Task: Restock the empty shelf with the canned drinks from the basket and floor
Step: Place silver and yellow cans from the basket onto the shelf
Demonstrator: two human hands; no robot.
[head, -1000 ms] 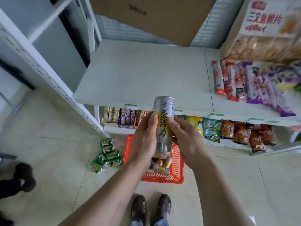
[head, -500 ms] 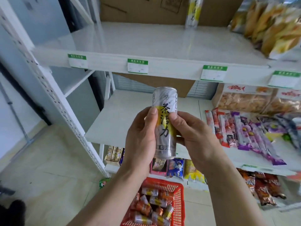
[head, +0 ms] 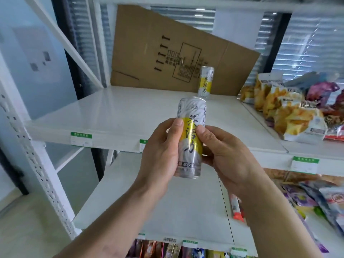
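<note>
A tall silver and yellow can stands upright in both my hands, in front of the edge of a white shelf. My left hand wraps its left side with the thumb on the yellow label. My right hand holds its right side, thumb on the label too. A second can of the same kind stands upright far back on that shelf, against a cardboard sheet. The basket and the floor cans are out of view.
Yellow snack bags fill the shelf's right section. A lower white shelf has packets at its right. More snack packets show at the bottom. A white perforated upright bounds the left side.
The view has tilted upward from the floor and basket to the upper shelf. Both hands have carried the can up with it, from basket height to the level of the shelf's edge.
</note>
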